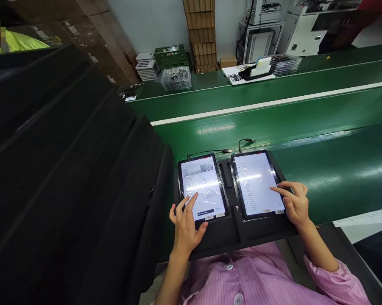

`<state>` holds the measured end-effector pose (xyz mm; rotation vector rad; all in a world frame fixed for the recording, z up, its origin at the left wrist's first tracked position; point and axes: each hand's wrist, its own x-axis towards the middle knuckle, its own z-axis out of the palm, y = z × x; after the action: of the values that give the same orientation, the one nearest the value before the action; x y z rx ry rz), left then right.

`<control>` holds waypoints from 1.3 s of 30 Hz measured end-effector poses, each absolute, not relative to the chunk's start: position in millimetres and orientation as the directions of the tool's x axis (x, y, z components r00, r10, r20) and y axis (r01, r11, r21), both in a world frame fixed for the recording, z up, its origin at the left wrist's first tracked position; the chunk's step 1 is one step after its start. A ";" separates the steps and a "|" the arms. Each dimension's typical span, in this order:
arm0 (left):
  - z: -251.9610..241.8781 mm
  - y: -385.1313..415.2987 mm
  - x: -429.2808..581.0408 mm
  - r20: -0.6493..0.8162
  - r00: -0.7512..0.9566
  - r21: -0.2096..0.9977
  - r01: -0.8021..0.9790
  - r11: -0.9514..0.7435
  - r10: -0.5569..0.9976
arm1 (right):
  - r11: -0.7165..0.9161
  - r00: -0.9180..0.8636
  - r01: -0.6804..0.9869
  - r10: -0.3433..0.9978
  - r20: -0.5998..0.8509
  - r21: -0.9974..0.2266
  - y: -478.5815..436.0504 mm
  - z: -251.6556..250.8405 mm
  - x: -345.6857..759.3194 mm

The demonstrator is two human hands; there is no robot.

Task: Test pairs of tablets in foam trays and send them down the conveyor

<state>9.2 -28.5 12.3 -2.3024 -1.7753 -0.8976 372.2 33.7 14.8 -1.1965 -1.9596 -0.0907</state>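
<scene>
Two tablets lie side by side in a black foam tray (232, 231), both with lit screens under shiny plastic film. My left hand (186, 224) hovers over the left tablet (202, 186), fingers spread, its index fingertip touching the lower part of the screen. My right hand (292, 203) rests at the right edge of the right tablet (257, 182), index finger stretched out onto the screen, the other fingers loosely curled. Neither hand holds anything. Thin cables (229, 150) run from the tablets' top edges onto the belt.
A tall stack of black foam trays (66, 182) fills the left side. A green conveyor belt (305, 123) runs behind the tablets. Across it sit clear plastic trays (176, 78), a green crate (171, 55), cardboard stacks (203, 34) and machines (260, 38). White paper (365, 218) lies at right.
</scene>
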 end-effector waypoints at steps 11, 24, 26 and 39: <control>13.8 -28.2 8.9 0.537 0.127 0.304 0.893 -0.331 0.834 | 0.415 -0.286 0.891 0.827 0.484 -0.184 36.5 2.5 362.4; 10.1 -27.2 10.5 0.612 -0.063 0.492 0.811 -0.317 0.789 | 0.443 -0.049 0.789 0.737 0.674 -0.426 36.3 6.9 364.0; 12.7 -28.5 12.4 0.597 -0.031 0.501 0.795 -0.342 0.802 | 0.430 0.016 0.758 0.739 0.673 -0.490 33.9 6.7 364.0; 13.4 -29.5 2.9 0.584 -0.046 0.470 0.833 -0.291 0.811 | 0.471 0.238 0.594 0.671 0.702 -0.652 25.7 -0.1 366.1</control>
<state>2.9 -29.5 13.4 -2.1502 -1.8539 -1.2790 366.1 25.7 -0.1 -1.1919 -1.4311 0.0750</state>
